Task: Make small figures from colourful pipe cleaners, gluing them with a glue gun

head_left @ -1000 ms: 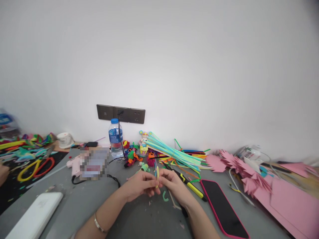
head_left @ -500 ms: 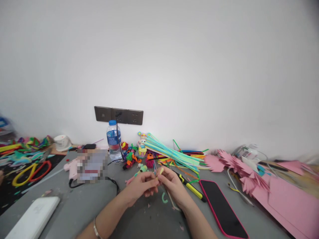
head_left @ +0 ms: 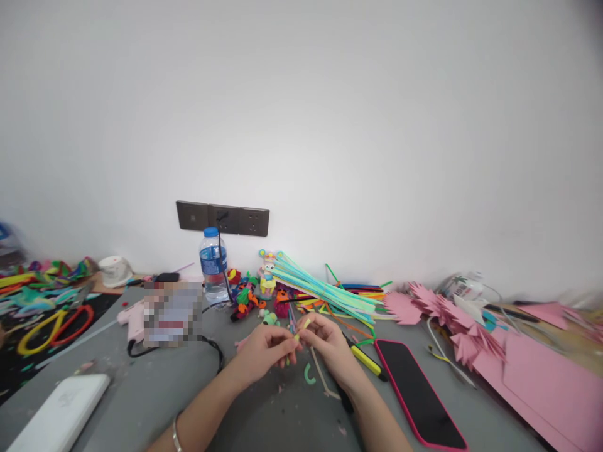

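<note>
Close together above the grey mat, my left hand [head_left: 264, 353] and my right hand [head_left: 325, 344] pinch a short pale-yellow pipe cleaner [head_left: 306, 324] between thumbs and fingertips. Part of the strip is hidden behind the fingers. Beneath the hands lie a curved mint-green piece [head_left: 309, 375] and a thin bent beige strip [head_left: 324, 375]. Just beyond them are a pale green figure [head_left: 269, 318] and a bundle of pale green and blue pipe cleaners [head_left: 325, 287]. A yellow-and-black cutter knife [head_left: 366, 360] rests by my right wrist.
A phone with a pink edge [head_left: 419, 392] lies right, beside pink paper [head_left: 541, 383]. Behind stand a water bottle [head_left: 214, 267] and a small bear figure [head_left: 268, 275]. A pink glue gun [head_left: 135, 320], a white slab [head_left: 61, 411] and scissors [head_left: 70, 326] are on the left.
The fingertips have shifted slightly on the yellow pipe cleaner, and more of the beige strip shows below the right hand. The whole view has moved a little.
</note>
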{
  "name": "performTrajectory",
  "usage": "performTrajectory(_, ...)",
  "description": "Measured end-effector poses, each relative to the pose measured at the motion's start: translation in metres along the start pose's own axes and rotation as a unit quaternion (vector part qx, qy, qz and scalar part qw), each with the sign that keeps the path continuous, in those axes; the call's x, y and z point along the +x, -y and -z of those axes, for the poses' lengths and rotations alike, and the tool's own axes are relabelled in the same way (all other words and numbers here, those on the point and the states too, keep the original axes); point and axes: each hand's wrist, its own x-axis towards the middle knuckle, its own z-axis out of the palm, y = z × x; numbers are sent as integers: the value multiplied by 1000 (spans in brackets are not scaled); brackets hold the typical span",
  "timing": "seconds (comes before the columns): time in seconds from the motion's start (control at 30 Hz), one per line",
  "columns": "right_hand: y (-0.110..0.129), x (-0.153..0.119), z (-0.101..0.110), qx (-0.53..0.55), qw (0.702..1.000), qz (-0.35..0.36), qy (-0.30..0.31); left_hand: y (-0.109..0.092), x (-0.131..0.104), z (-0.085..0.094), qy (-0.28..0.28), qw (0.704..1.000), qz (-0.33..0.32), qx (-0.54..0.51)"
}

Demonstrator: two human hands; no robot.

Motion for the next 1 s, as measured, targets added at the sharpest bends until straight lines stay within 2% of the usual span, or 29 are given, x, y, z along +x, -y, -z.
performTrajectory(0.13,0,-1,2,5,1000,-17,18,-2,-2,-2,4,999,-19,37)
performTrajectory(0.33,2,-2,5,-35,998,-20,47,-10,-2,-5,-22,996,-39,74)
performTrajectory(0.57,2,-1,4,-33,999,-12,32,-5,0,-3,-37,997,-27,60)
performTrajectory(0.77,-1,-1,6,-38,999,-7,26,-8,-2,0,-36,992,-41,114)
performTrajectory(1.0,1,0,4,-49,997,-30,51,-7,-2,2,-33,989,-29,144)
